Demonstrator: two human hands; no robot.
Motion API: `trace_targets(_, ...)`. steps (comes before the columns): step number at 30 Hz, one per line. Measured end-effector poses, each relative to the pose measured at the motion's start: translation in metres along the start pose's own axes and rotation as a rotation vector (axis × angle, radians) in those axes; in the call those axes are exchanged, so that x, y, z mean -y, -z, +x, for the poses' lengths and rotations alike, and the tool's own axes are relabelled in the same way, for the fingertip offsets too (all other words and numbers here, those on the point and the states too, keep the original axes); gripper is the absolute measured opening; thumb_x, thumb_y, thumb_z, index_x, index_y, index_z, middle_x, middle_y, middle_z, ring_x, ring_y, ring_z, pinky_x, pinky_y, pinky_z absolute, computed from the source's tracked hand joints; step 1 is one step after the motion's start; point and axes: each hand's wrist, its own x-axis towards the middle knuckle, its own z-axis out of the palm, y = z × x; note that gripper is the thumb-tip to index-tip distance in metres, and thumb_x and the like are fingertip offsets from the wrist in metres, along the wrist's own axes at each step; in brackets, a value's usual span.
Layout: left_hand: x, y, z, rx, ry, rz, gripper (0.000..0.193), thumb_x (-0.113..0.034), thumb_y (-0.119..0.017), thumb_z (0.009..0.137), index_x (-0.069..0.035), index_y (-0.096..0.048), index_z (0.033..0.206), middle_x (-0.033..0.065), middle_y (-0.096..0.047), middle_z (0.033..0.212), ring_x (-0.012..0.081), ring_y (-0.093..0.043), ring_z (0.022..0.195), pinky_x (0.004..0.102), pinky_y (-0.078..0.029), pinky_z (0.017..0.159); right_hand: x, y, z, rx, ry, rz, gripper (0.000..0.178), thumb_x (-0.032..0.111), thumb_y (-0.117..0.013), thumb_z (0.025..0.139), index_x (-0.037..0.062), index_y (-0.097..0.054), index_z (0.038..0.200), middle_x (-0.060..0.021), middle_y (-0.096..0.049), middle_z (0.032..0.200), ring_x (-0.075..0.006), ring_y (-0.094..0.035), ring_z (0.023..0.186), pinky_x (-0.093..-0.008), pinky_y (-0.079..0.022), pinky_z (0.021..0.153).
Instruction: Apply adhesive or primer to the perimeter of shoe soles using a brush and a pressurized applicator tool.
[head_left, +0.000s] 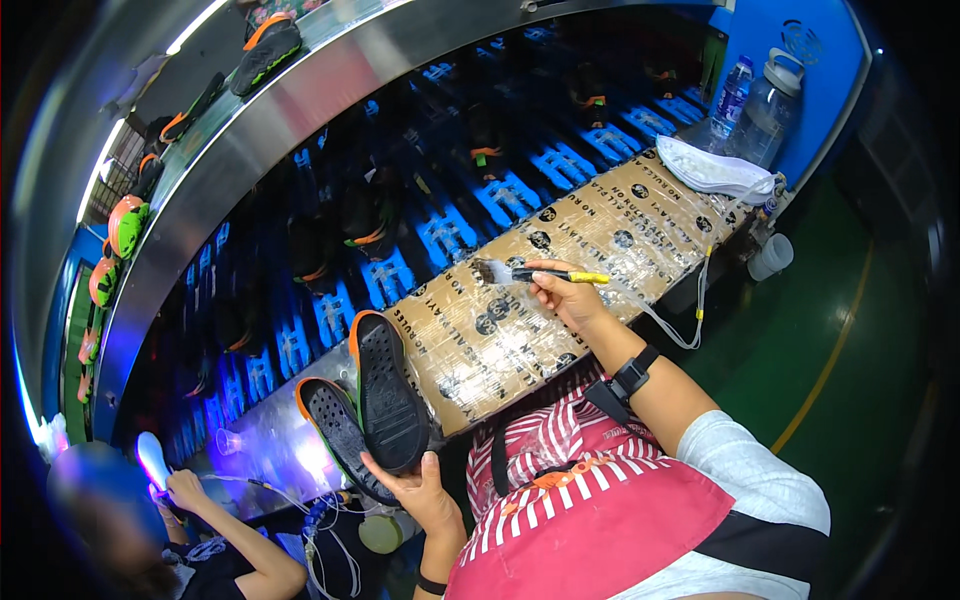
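Note:
My right hand [568, 298] grips a brush [540, 274] with a black and yellow handle. A clear tube runs from the handle's end, and its bristles hang over the cardboard-covered bench top. My left hand [425, 497] holds the heel ends of two black shoe soles with orange edges, thumb and fingers around them. The larger-looking sole [388, 390], dotted with small holes, stands in front and partly covers the other sole [335, 430]. Both tilt up at the left end of the cardboard [600, 230].
Beyond the bench runs a conveyor [445, 232] with blue racks carrying dark shoe parts. A white sole [710, 168], a water bottle [732, 95] and a large jug [768, 110] stand far right; a white cup [770, 258] hangs below. A co-worker's hand [185, 490] is at lower left.

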Motion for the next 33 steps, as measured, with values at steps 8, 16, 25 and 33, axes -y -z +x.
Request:
trace_targets(8, -0.013, -0.007, 0.025, -0.069, -0.193, 0.105, 0.071, 0.008, -0.053, 0.078, -0.003, -0.016, 0.137, 0.0121, -0.042, 0.122, 0.0201, -0.045, 0.107, 0.0307, -0.036, 0.093, 0.004, -0.004, -0.002, 0.012, 0.014, -0.034, 0.026, 0.008, -0.059, 0.082, -0.0004, -0.057, 0.106, -0.0021, -0.058, 0.072, -0.0046, -0.050, 0.058, -0.0152, -0.037, 0.047)
trace_targets(16, -0.016, 0.001, 0.050, -0.095, -0.309, 0.155, 0.073, 0.002, -0.057, 0.077, -0.002, -0.016, 0.137, 0.0137, -0.041, 0.125, 0.0228, -0.043, 0.111, 0.0340, -0.032, 0.097, 0.003, -0.002, 0.001, 0.015, 0.004, -0.035, 0.028, 0.009, -0.057, 0.084, -0.0015, -0.054, 0.109, -0.0034, -0.059, 0.076, -0.0048, -0.050, 0.059, -0.0150, -0.037, 0.049)
trace_targets(25, -0.013, 0.011, 0.071, -0.196, -0.479, 0.278, 0.064, -0.006, -0.058, 0.081, -0.005, -0.022, 0.133, 0.0132, -0.045, 0.114, 0.0210, -0.050, 0.098, 0.0316, -0.046, 0.081, 0.001, -0.004, 0.004, 0.007, -0.024, -0.055, 0.029, 0.008, -0.059, 0.082, -0.0025, -0.056, 0.108, -0.0034, -0.059, 0.072, -0.0048, -0.050, 0.057, -0.0155, -0.038, 0.048)
trace_targets(33, -0.075, 0.016, 0.061, -0.236, -0.632, 0.133, 0.062, -0.024, -0.055, 0.077, 0.003, -0.031, 0.128, 0.0171, -0.042, 0.122, 0.0272, -0.043, 0.111, 0.0391, -0.033, 0.097, 0.010, -0.002, 0.004, 0.017, -0.027, -0.059, 0.027, 0.009, -0.060, 0.082, -0.0021, -0.056, 0.107, -0.0026, -0.059, 0.071, -0.0044, -0.050, 0.056, -0.0158, -0.038, 0.047)
